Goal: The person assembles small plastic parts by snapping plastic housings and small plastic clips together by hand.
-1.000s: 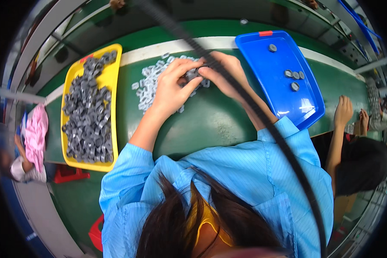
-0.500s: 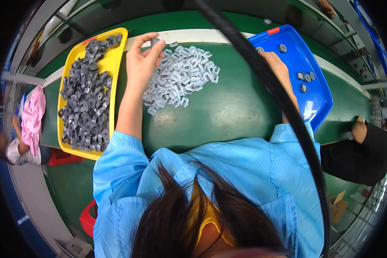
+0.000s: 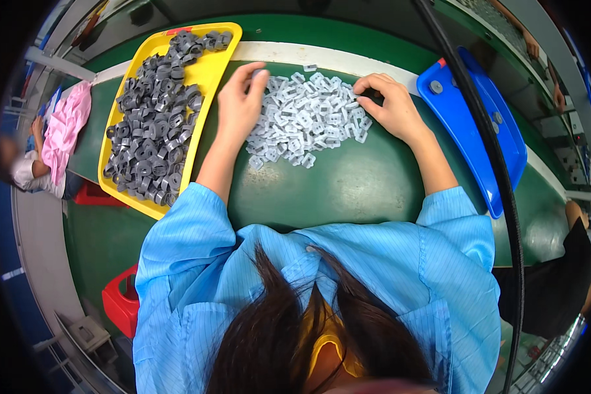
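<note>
Right hand (image 3: 393,108) from blue tray (image 3: 456,111) to pale pieces (image 3: 308,118)

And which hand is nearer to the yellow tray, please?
Left: the left hand is just right of the yellow tray; the right hand is farther, at the pale plastic parts' right edge.

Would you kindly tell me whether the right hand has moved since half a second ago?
Yes, the right hand has moved left, from the blue tray to the right side of the pale pieces.
</note>
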The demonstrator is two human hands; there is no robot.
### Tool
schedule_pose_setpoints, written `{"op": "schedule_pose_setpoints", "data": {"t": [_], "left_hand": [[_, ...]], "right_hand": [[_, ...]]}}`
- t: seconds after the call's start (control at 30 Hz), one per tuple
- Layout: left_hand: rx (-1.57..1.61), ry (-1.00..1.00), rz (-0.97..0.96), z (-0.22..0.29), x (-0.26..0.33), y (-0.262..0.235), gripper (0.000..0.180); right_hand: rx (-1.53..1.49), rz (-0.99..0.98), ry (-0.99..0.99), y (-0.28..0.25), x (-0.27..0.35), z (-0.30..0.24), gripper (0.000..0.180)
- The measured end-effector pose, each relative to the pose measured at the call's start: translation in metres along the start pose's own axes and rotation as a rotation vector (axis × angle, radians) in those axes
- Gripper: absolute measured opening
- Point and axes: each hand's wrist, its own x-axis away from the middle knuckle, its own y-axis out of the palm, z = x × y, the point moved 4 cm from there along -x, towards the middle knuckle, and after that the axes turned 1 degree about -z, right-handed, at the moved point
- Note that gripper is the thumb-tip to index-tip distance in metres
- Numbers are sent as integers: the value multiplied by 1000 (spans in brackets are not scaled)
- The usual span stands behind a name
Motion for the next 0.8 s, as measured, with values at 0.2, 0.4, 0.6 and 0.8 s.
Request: {"op": "schedule_pose_setpoints", "data": {"t": [0.2,0.4,0.6,0.8], "left_hand": [[351,52,-83,10,-35,31,29],[718,-192,-285,42,-31,25,31],[967,-290,-439,49,-19,40,36],[981,-290,-409,49,-17,47,35]], "right_hand": [[-32,106,74,-3,-10,-1,11],[-739,78,291,-10,-43,-36,17],[-551,190,205,10,-68,-54,15],[-343,306,92,25,-67,-41,12]]}}
